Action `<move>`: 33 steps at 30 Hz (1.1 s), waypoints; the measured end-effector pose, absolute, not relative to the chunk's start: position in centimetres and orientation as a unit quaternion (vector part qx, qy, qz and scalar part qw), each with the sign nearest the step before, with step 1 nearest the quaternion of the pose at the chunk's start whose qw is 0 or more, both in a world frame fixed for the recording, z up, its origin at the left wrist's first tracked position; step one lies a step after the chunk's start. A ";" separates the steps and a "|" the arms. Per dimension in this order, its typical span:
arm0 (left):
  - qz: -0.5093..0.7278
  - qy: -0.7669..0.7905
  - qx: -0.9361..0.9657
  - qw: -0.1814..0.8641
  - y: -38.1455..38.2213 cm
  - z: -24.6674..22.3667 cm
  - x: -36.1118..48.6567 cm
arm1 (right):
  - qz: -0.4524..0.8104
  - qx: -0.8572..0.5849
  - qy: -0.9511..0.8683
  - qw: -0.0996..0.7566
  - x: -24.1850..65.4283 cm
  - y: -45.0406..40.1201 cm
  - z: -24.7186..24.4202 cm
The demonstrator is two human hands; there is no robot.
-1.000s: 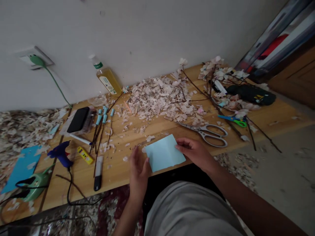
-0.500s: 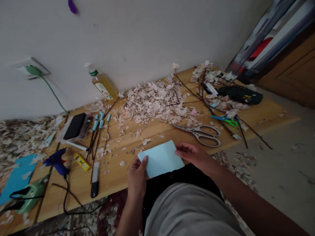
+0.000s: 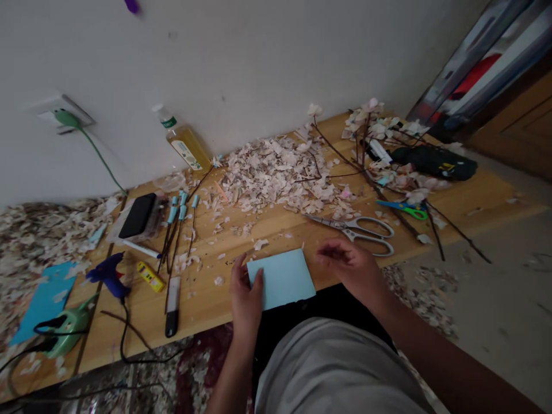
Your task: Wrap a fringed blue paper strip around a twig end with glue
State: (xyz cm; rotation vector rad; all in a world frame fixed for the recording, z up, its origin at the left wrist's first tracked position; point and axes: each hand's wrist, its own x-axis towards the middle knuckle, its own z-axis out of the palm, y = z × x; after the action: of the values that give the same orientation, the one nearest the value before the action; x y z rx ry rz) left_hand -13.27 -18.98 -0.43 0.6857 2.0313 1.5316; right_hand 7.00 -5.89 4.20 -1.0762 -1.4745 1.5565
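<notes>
My left hand (image 3: 247, 290) grips the left edge of a light blue sheet of paper (image 3: 285, 280), thumb on top and fingers behind it. The sheet is held low over the table's front edge, above my lap. Just right of the paper, apart from it, is my right hand (image 3: 345, 261), its fingers loosely curled and nothing seen in them. Beyond that hand lie large grey-handled scissors (image 3: 356, 229), partly hidden by it. Smaller blue and green scissors (image 3: 407, 209) rest further right, beside a twig with paper blossoms (image 3: 362, 121).
A heap of pale scraps (image 3: 276, 172) covers the table's middle back. At left are a blue glue gun (image 3: 110, 275), a yellow box (image 3: 150, 276), a utility knife (image 3: 172, 305), wrapped twigs (image 3: 175, 221) and a phone (image 3: 138, 215). An oil bottle (image 3: 185, 144) stands by the wall.
My right hand has let go of the paper's right edge and moved a little to the right. My left hand still holds the paper. The whole view has shifted slightly.
</notes>
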 end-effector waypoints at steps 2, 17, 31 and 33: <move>0.556 0.753 0.273 0.221 -18.9 -0.5 -13.2 | 0.622 -0.406 -0.576 0.342 6.7 -6.4 4.7; 0.503 0.697 0.505 0.078 -20.3 6.3 -8.9 | 0.851 -0.335 -0.315 0.254 5.1 -11.3 7.2; 0.495 0.703 0.507 0.056 -19.8 6.1 -8.6 | 0.795 -0.343 -0.430 0.257 5.2 -12.0 7.0; 0.488 0.705 0.512 0.048 -19.8 6.0 -8.6 | 0.786 -0.339 -0.446 0.262 5.2 -12.1 6.9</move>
State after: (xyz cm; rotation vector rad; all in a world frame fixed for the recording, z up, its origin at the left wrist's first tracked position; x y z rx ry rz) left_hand -8.59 -19.75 6.04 1.5613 2.1496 1.4871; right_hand 5.22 -12.11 6.89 -0.9170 -1.2076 2.1271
